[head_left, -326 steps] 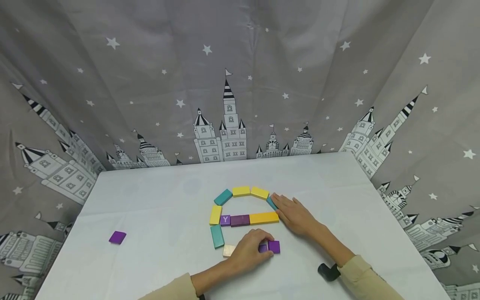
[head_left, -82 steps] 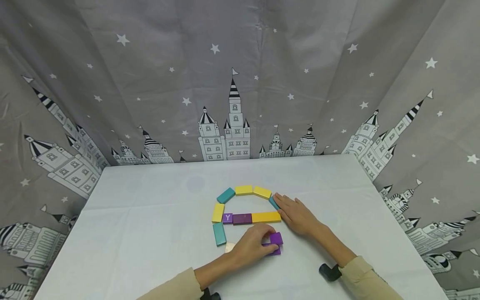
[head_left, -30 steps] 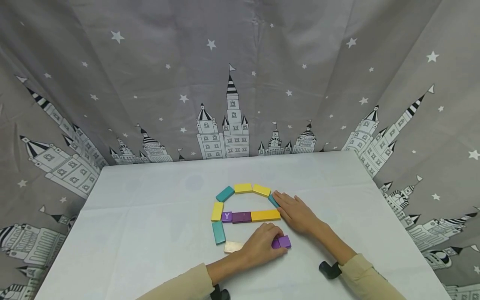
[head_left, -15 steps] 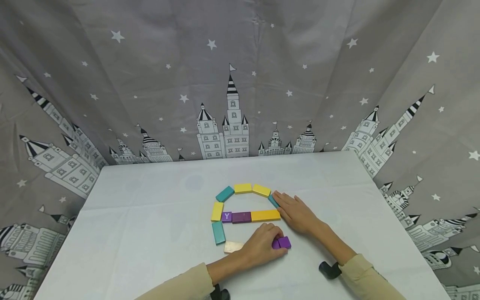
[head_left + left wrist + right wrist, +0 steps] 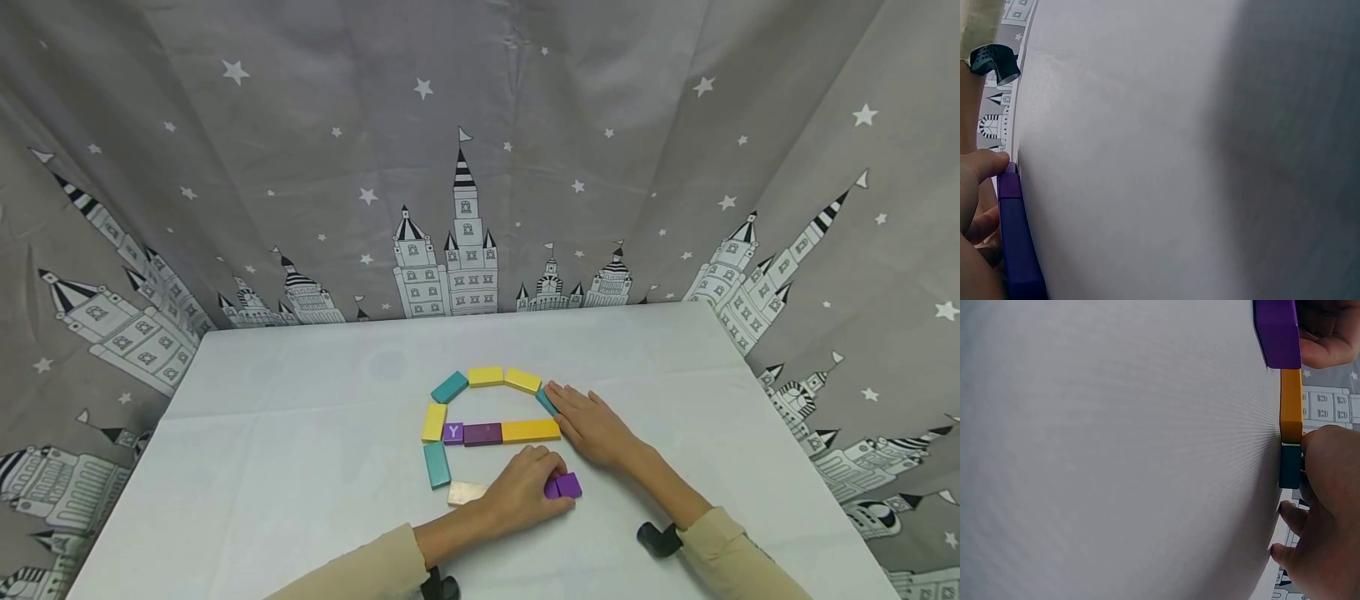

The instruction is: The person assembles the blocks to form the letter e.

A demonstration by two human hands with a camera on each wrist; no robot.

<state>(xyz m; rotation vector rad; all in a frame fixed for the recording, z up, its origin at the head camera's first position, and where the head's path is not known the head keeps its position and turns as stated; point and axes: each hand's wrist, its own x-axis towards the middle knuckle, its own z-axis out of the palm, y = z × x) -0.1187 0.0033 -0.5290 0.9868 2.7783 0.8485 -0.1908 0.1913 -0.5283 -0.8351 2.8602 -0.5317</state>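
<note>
My left hand (image 5: 521, 487) curls over the lower row of blocks, thumb and fingers pinching the purple block (image 5: 569, 485) at its right end. Another purple block (image 5: 552, 489) sits against it, partly hidden by the fingers. A pale wooden block (image 5: 465, 494) shows left of the hand. In the left wrist view, the thumb meets the row's far end, beyond a dark violet block (image 5: 1020, 250). My right hand (image 5: 600, 429) lies with straight fingers over a teal block (image 5: 547, 403), beside the orange block (image 5: 531, 431). The right wrist view shows that hand (image 5: 1332, 512) beside the teal block.
Teal (image 5: 450, 387) and yellow blocks (image 5: 486, 377) curve round the top and left. The middle row also holds a purple block lettered Y (image 5: 453, 433) and a plum block (image 5: 482, 434). White cloth covers the table (image 5: 300, 467); a castle-print curtain (image 5: 480, 167) hangs behind.
The purple block that lay alone at the left is gone from there. A purple block held above the lower row now sits in line at its right end. My right hand has stayed put.
</note>
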